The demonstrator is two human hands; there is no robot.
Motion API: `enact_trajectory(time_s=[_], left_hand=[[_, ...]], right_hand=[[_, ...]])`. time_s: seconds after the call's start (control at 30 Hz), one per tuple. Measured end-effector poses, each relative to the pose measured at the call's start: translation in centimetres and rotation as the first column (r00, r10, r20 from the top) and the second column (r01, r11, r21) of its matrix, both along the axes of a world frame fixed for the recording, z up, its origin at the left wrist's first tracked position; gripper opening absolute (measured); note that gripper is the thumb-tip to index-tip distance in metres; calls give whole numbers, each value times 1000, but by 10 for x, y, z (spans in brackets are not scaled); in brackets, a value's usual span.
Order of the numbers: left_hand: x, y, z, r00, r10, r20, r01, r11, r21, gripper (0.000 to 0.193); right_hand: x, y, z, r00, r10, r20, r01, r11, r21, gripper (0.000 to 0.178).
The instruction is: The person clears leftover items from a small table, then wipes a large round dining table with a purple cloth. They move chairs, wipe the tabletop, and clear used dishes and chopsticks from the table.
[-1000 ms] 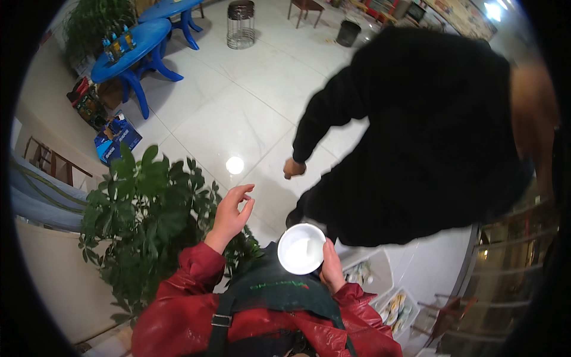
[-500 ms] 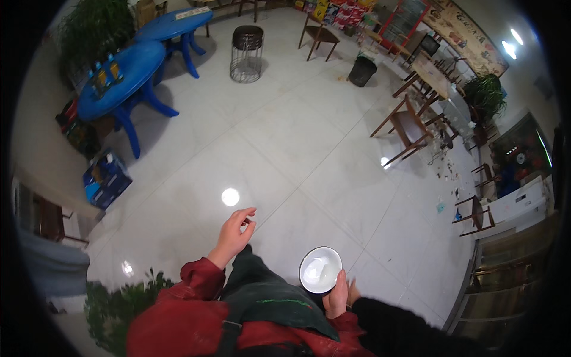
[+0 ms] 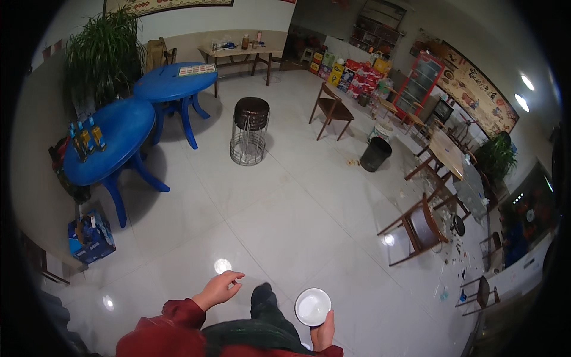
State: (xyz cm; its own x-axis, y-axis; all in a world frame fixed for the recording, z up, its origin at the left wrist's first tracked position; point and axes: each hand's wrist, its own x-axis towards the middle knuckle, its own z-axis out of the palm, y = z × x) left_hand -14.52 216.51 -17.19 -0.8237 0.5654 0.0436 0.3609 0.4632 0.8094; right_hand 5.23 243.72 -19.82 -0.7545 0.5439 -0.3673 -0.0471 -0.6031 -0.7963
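Observation:
My right hand (image 3: pixel 324 334) grips a white bowl with a dark rim (image 3: pixel 313 306) by its right side, thumb at the edge. The bowl's opening faces up, and its inside looks pale and glossy; whether it holds anything is hard to tell. Out in front of my body, over the tiled floor, my left hand (image 3: pixel 221 289) is loosely bent with thumb and fingers apart and nothing visible in it. Red sleeves cover both arms, and a dark green apron (image 3: pixel 256 336) hangs below them.
Two blue tables (image 3: pixel 122 134) stand at the left above a blue box (image 3: pixel 90 237). Ahead are a stack of round dark stools (image 3: pixel 250 116), a wooden chair (image 3: pixel 331 113) and a black bin (image 3: pixel 375 154). Another chair (image 3: pixel 421 229) and scattered litter (image 3: pixel 455 262) lie to the right.
The view has tilted up, showing more of the far room, and both hands sit lower in it. A dark sleeve and another hand beside my right hand have left the view.

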Motion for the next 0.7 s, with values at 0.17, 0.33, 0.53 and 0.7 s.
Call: enact_trajectory(time_s=[0.17, 0.33, 0.53, 0.7], left_hand=[[-137, 69, 40, 998, 66, -18, -66, 997, -36, 29], [-283, 105, 43, 940, 341, -2, -341, 940, -7, 30], [-532, 182, 58, 874, 481, -75, -464, 870, 165, 28], [-782, 280, 130, 908, 404, -108, -314, 829, 462, 27]], right_hand=[[-204, 87, 29, 992, 119, -52, -121, 992, -35, 50], [-409, 154, 26, 957, 287, -45, -290, 954, -74, 50], [-624, 227, 36, 947, 313, -77, -317, 947, -46, 49], [-782, 321, 55, 932, 248, 264, -329, 276, 903, 26]])
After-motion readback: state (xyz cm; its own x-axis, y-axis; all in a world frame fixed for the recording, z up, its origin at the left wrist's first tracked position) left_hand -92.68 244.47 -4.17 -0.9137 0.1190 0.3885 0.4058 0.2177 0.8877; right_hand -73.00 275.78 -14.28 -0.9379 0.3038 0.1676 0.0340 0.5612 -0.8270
